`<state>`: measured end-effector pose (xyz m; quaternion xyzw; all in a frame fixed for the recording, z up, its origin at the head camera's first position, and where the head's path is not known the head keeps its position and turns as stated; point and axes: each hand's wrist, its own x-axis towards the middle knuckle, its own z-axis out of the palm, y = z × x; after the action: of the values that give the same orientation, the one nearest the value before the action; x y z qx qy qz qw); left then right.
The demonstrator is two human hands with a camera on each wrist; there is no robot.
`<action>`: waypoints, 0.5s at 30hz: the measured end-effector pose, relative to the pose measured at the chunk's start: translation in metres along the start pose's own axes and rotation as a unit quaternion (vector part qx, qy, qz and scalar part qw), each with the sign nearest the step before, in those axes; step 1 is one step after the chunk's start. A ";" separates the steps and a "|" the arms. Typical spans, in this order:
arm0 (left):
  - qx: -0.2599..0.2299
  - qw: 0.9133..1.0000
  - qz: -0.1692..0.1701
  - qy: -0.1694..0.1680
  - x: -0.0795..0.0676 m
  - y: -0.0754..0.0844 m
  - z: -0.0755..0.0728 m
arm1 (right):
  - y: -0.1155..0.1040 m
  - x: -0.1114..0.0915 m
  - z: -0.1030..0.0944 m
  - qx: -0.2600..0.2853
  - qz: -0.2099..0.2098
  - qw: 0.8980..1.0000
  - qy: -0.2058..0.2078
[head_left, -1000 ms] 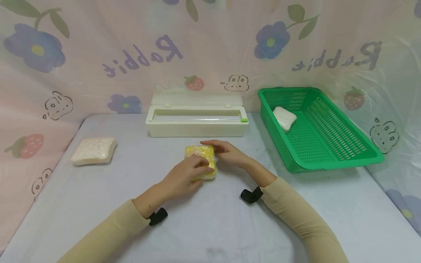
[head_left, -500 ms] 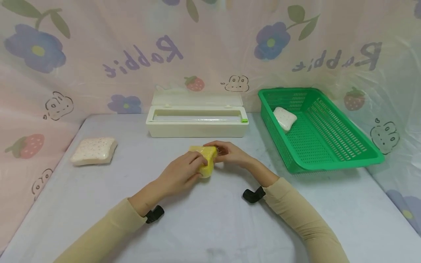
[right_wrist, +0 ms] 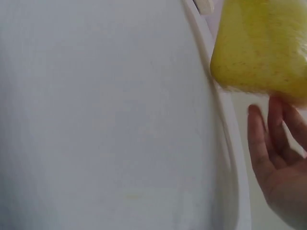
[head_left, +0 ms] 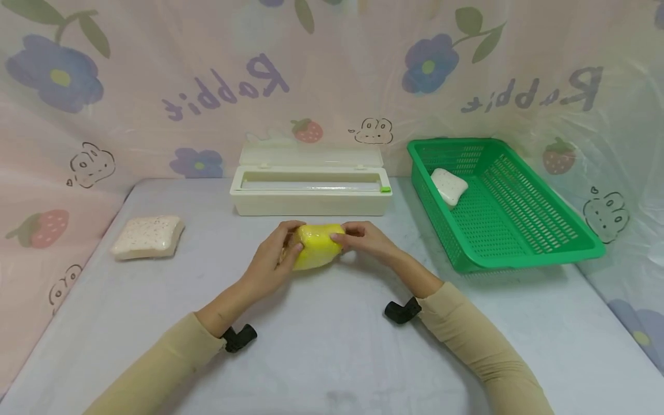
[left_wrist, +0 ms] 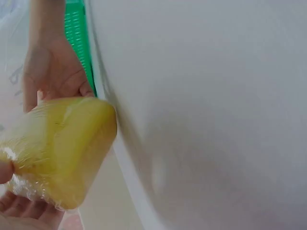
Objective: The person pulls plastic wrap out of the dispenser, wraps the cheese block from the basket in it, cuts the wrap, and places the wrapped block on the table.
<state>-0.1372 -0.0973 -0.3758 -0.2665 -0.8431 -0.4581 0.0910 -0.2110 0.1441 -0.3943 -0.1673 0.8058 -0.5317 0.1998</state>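
A pale cloth covers the counter (head_left: 332, 357). Along the middle of its back edge stands a long white box (head_left: 311, 204), its lid (head_left: 311, 155) raised, a roll of clear film (head_left: 311, 186) inside and a small green clip (head_left: 385, 189) at the right end. A green slotted basket (head_left: 534, 258) fills the back right corner; a speckled white block (head_left: 450, 185) lies in it, beside its left wall. Another speckled block (head_left: 147, 237), broad and pale, lies near the left edge, toward the back corner. Behind hangs a pinkish curtain (head_left: 332, 86) printed with blue flowers (head_left: 429, 66), strawberries (head_left: 307, 131), rabbits (head_left: 374, 131) and mirror-reversed "Rabbit" lettering (head_left: 539, 92).
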 end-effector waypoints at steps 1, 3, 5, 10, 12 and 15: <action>-0.019 1.000 -0.011 0.006 0.000 -0.001 0.000 | -0.001 0.000 0.001 0.002 0.008 1.000 0.006; -0.049 0.998 -0.032 0.015 0.000 -0.003 -0.001 | -0.004 -0.001 0.002 0.013 0.024 1.000 0.015; -0.069 0.996 -0.048 0.018 0.000 -0.004 -0.001 | -0.007 -0.002 0.003 0.030 0.037 0.999 0.022; -0.101 0.988 -0.115 0.018 0.000 -0.007 -0.002 | -0.010 -0.005 0.007 0.048 0.058 0.997 0.024; -0.106 0.982 -0.155 0.020 0.000 -0.008 -0.002 | -0.010 -0.006 0.009 0.041 0.060 0.997 0.017; -0.097 0.975 -0.200 0.031 0.000 -0.009 -0.003 | -0.009 -0.007 0.012 0.027 0.054 0.998 0.006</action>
<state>-0.1419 -0.1040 -0.3801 -0.0863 -0.8278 -0.5544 -0.0027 -0.1984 0.1347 -0.3897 -0.1151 0.8001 -0.5429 0.2279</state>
